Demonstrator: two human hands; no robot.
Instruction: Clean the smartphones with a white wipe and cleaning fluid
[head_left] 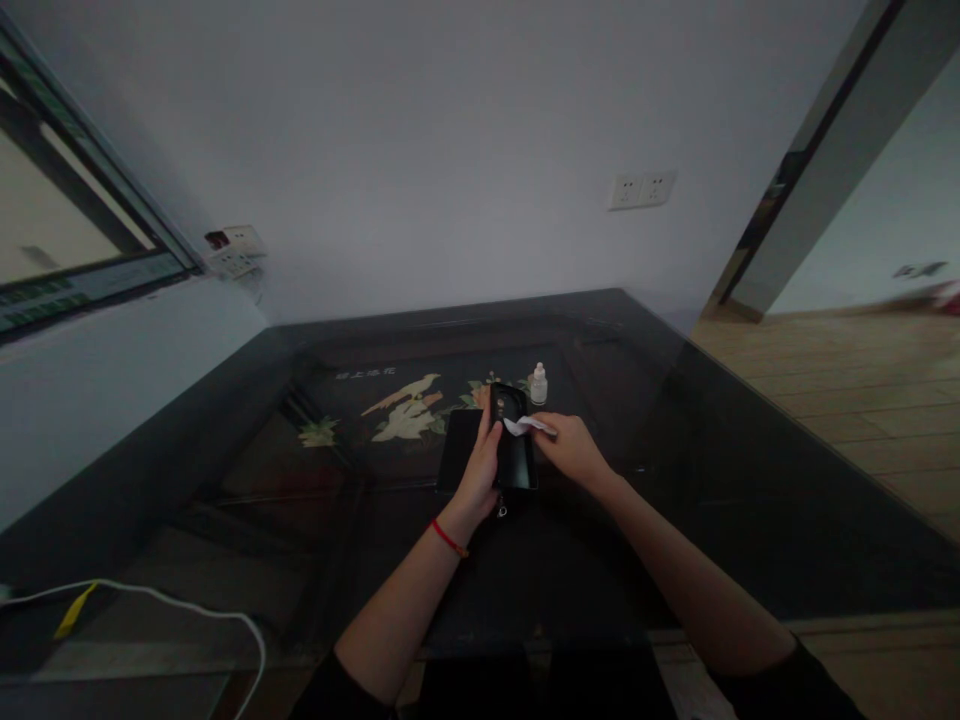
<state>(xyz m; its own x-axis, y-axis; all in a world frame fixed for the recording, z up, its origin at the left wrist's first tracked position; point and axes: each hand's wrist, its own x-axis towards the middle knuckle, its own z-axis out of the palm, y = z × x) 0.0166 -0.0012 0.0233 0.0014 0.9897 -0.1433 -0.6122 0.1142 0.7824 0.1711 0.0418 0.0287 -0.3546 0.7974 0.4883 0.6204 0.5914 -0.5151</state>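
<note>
My left hand (480, 470), with a red string bracelet at the wrist, is closed round the left side of a black phone in a case (516, 465). A camera area shows near the phone's top, and a small metal ring (502, 511) hangs below it. White tissue (519, 425) is pinched in the fingers of my right hand (566, 445), lying across the upper part of the phone. Left of the phone is a flat black panel (459, 450); whether it joins the case I cannot tell. A small white dropper bottle (538, 384) stands upright just beyond my right hand.
The dark glossy table (615, 560) bears a bird-and-flower picture (409, 415). A white cable (172, 600) with a yellow tag (75, 610) crosses the lower left. Wall sockets (642, 190) are behind the table, and a window (67, 190) is at left.
</note>
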